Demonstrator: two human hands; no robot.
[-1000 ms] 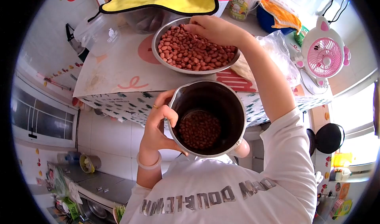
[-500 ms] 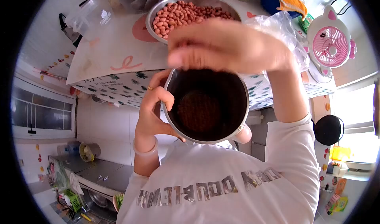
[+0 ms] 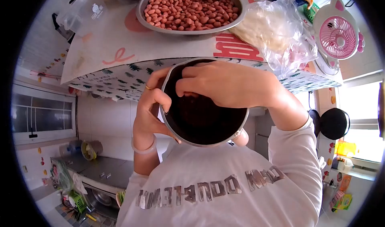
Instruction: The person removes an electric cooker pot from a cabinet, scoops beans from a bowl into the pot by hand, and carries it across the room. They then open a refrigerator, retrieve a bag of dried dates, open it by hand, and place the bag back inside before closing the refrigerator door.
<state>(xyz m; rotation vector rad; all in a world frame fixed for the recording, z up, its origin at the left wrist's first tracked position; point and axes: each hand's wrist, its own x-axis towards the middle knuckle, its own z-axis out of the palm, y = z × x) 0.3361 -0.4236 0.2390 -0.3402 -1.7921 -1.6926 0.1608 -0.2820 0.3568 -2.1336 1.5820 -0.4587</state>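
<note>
A metal pot (image 3: 200, 124) with a dark inside is held up in front of the white shirt. My left hand (image 3: 150, 106), with a ring and a bracelet, grips its left rim. Over the opening, my right hand (image 3: 224, 84) is closed with fingers curled down inside; a bit of something reddish shows beneath them. The pot's bottom is too dark to make out. Beyond the pot, a steel bowl (image 3: 190, 31) full of reddish peanuts (image 3: 192, 10) rests on the table.
The table (image 3: 96, 46) wears a patterned cloth. Right of the bowl lies a clear plastic bag (image 3: 276, 34), with a pink and white fan (image 3: 337, 36) beyond it. A clear plastic container (image 3: 90, 12) stands at the left. A counter (image 3: 100, 166) is at the lower left.
My right hand has left the peanuts in the bowl and come down into the pot's opening. My left hand still holds the pot. The bowl and table now appear higher in view.
</note>
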